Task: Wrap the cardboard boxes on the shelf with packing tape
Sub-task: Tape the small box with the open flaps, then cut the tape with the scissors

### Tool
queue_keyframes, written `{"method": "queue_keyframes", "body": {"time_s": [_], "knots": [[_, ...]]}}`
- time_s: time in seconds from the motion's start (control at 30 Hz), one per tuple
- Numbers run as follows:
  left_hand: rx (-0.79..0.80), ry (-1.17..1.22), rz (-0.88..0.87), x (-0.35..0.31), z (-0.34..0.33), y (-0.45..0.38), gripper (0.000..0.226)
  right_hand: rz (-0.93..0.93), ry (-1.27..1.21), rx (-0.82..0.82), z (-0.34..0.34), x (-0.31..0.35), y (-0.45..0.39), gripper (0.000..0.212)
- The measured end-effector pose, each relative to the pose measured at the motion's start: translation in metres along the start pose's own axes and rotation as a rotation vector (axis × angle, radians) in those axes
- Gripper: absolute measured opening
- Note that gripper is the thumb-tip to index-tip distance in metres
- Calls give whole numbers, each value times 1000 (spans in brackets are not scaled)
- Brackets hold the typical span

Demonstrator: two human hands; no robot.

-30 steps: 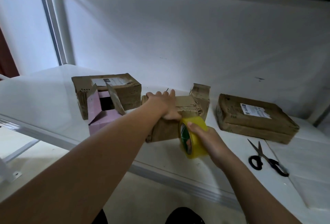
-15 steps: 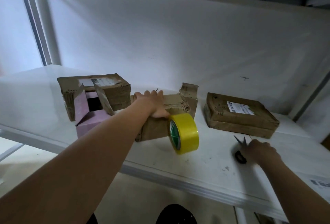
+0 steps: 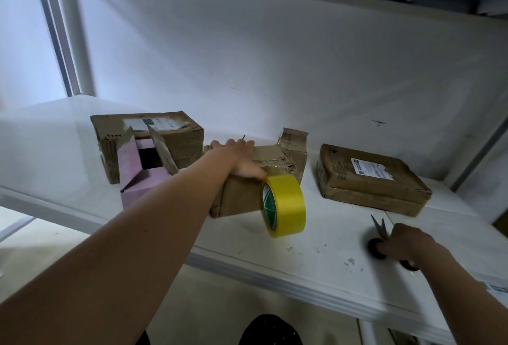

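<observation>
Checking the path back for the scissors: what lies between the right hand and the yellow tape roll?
Only bare white shelf with a few small specks, per the head view, between right hand and tape roll.

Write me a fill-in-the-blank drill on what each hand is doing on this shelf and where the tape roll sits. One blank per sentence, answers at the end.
1. The left hand presses down on top of the middle ____ box.
2. The right hand grips the black handles of the ____.
3. The yellow tape roll stands on edge against the front of the middle box, held by ____ hand.
4. The pink box at the left has its flaps ____.

Missing words: cardboard; scissors; neither; open
</observation>
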State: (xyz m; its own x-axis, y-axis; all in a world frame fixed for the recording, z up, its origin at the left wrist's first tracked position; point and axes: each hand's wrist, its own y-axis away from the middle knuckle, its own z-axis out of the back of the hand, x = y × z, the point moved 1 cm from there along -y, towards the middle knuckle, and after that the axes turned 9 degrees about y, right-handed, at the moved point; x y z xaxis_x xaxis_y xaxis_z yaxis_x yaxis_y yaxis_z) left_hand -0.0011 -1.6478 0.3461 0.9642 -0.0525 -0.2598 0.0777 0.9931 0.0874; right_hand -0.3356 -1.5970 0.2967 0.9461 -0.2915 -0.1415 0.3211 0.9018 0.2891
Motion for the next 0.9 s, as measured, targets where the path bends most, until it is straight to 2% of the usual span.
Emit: {"method": "queue_keyframes", "body": {"time_s": [0.1,0.17,0.23,0.33,0.4,0.47,0.67,0.77,0.9], "knots": [[39,60,-14,4,3,-1,86,156,-381,63,8,5,3,30],[77,133,-10,7,8,-2,90,323,-736,101,18,15,12,12],[95,211,1,7,10,-1,102,523,-860,123,32,28,22,21],[83,203,-4,5,8,1,121,716,-857,154,57,50,32,19],[77,139,-16,5,4,0,123,798,-859,237,70,62,36,10],[73,128,-21,6,3,-2,120,838,-858,305,78,70,35,12],[98,133,-20,7,2,-3,121,853,-612,306,87,76,15,15],[99,136,-23,8,3,-4,120,843,-457,405,88,68,6,14],[97,134,-25,7,3,-3,118,855,-322,563,94,62,-4,25]]}}
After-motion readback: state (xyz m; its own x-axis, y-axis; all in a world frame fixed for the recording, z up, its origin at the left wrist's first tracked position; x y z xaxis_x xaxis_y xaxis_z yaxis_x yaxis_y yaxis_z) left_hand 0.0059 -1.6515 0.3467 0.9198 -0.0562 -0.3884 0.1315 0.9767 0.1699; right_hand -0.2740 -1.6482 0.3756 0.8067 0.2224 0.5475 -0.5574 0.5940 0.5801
